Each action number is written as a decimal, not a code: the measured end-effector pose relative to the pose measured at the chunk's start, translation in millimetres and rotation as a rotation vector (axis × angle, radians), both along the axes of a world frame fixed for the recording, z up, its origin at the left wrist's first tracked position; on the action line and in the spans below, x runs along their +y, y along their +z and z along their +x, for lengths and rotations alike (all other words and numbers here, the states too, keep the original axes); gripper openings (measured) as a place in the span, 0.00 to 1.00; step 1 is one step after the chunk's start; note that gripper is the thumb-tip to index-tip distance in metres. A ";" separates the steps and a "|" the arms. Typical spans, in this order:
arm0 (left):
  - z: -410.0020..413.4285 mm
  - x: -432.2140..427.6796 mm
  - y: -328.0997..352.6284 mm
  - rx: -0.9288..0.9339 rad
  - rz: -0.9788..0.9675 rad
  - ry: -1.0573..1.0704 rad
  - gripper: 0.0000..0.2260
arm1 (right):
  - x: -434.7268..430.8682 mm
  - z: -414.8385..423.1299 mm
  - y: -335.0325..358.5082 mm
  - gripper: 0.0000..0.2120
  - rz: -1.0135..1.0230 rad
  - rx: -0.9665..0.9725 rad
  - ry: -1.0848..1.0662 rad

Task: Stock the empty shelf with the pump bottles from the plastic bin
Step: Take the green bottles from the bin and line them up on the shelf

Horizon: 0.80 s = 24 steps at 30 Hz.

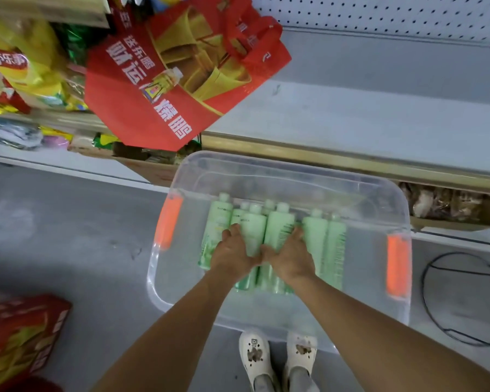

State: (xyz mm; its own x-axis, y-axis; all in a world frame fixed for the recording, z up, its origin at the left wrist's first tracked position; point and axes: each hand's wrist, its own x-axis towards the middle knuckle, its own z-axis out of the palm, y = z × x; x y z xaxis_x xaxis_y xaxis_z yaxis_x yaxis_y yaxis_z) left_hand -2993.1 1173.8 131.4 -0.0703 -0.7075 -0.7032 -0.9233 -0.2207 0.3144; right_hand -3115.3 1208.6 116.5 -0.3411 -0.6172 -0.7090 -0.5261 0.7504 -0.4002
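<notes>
Shop aisle, grey floor | plastic bin (266, 315) on floor before empty shelf (379, 114) | pump bottles (314, 236) lie flat in bin, long axes running away from person, caps toward shelf | left hand (232, 250) and right hand (290, 256) side by side, fingers curled round the two centre bottles | both hands equally near.

Forearms bare up to the elbows. White clogs: the left clog (256, 356) bears brown and small black-and-white charms, the right clog (300, 352) a brown one. Grey cloth (298, 378) covers both ankles.
</notes>
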 end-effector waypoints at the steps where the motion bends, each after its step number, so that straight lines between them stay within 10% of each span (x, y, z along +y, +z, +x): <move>1: 0.6 -1.7 -0.3 0.014 0.012 0.011 0.41 | -1.2 -0.4 -1.3 0.48 0.008 -0.004 -0.004; 12: 16.9 10.0 40.2 0.506 0.162 0.489 0.15 | 23.6 -40.7 45.7 0.18 -0.065 -0.570 -0.205; 24: 9.4 51.9 199.2 1.089 0.270 0.654 0.26 | 53.7 -37.9 197.5 0.23 -0.296 -1.047 -0.331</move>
